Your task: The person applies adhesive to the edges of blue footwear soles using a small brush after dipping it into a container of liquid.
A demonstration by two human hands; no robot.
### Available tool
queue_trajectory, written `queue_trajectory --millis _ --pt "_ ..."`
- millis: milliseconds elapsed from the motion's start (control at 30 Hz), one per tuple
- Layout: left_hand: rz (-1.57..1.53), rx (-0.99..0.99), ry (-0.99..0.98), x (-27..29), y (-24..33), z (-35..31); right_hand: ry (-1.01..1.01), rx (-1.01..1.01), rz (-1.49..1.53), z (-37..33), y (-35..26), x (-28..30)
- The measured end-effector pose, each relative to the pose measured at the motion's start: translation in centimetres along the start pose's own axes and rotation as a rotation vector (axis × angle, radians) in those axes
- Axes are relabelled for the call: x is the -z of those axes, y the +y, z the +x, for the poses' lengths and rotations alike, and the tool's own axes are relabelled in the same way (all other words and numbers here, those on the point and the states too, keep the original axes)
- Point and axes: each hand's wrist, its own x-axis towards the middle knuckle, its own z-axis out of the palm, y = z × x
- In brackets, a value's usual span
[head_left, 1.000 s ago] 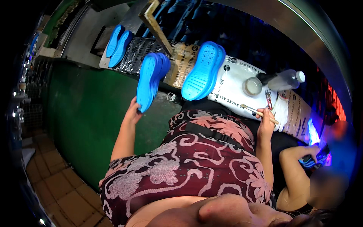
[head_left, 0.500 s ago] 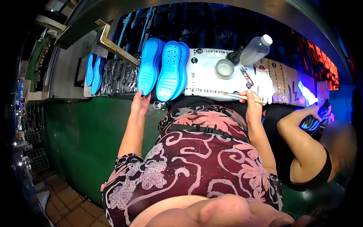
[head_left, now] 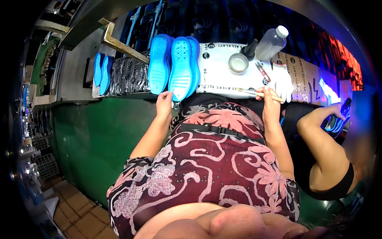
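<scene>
Two stacks of bright blue shoe soles lie side by side on the bench. My left hand (head_left: 163,105) has its fingers closed on the near end of the top blue shoe sole (head_left: 182,69) in the right stack. The left stack's blue shoe sole (head_left: 160,63) lies just beyond that hand, apart from it. A thin brush (head_left: 254,92) with a pale handle is held in my right hand (head_left: 270,102), its bristles pointing left over the near edge of a white printed package (head_left: 221,81).
On the package stand a small glass jar (head_left: 238,63), a dark bottle (head_left: 250,50) and a clear bottle (head_left: 272,44). Red-handled snips (head_left: 262,71) and white gloves (head_left: 281,81) lie beside them. Smaller blue soles (head_left: 105,74) rest far left. A co-worker's hand (head_left: 335,110) holds a shoe at right.
My left hand has moved right, from the left stack's near end to the right stack's. The brush stays in my right hand. The whole view has shifted slightly.
</scene>
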Motion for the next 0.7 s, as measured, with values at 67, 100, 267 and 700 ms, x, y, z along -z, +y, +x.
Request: queue_trajectory --millis 67,100,267,700 --pt "-0.136 0.007 -0.005 0.4 0.5 -0.4 0.017 -0.027 0.029 0.1 0.3 0.6" --pt "-0.279 0.041 -0.043 0.0 2.2 -1.3 0.024 -0.021 0.033 0.1 0.6 0.8" --pt "-0.322 0.375 -0.323 -1.0 10.6 -3.1 -0.01 0.013 0.026 0.7 0.3 0.0" --pt "-0.153 -0.416 -0.551 -9.4 13.6 -7.9 -0.038 0.181 0.102 0.0 -4.9 -1.3"
